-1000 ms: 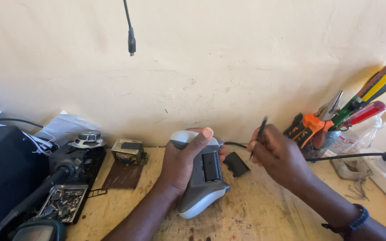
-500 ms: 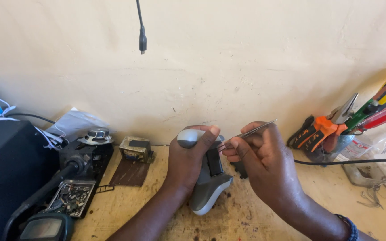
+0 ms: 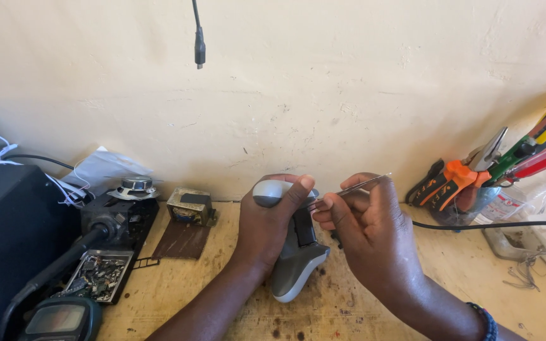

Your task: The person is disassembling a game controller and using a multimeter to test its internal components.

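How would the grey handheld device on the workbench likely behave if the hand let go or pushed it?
The grey device has a rounded, curved shell, so it would probably rock or tip once the left hand released it. Its smooth plastic looks somewhat slippery, and it seems rigid, not floppy.

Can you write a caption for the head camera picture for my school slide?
Left hand steadies a grey handheld device on a workbench while the right hand pokes it with thin tweezers.

Worn, stained wooden workbench (image 3: 361,309), lower frame: 1 small copper-wound transformer (image 3: 189,207), 1 brown circuit board (image 3: 182,240), 1 clear tool-filled jar (image 3: 469,205) at right.
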